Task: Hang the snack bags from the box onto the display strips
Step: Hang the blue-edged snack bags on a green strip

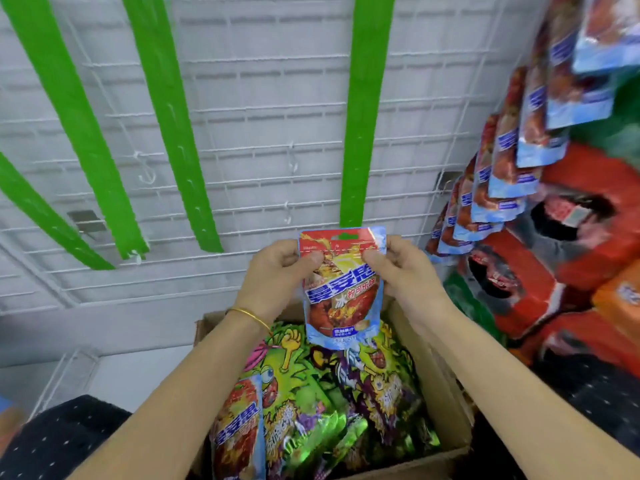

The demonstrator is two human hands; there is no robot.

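Snack bag (343, 296), red and blue foil, hangs upright between the two grips, its printed face towards the camera. The left grip (277, 275) pinches the bag's upper left corner, thumb on the front and fingers curled behind. The right grip (401, 271) pinches the upper right corner the same way. A gold bangle (249, 315) sits on the wrist below the left grip.

Directly above the grips a green display strip (367, 116) runs down a white wire grid (270, 98); its lower end meets the bag's top edge, and green shows through the hang hole there. Further green strips (169, 116) slant down the grid up and to the left of the left grip.

Below both grips stands an open cardboard box (446, 375), filled with loose green and purple snack bags (311, 393); another red and blue bag (239, 427) stands at its left side. To the right of the right grip and above it, a column of matching hung bags (502, 174) overlaps down a strip, with red cartons (588, 188) stacked beyond them.
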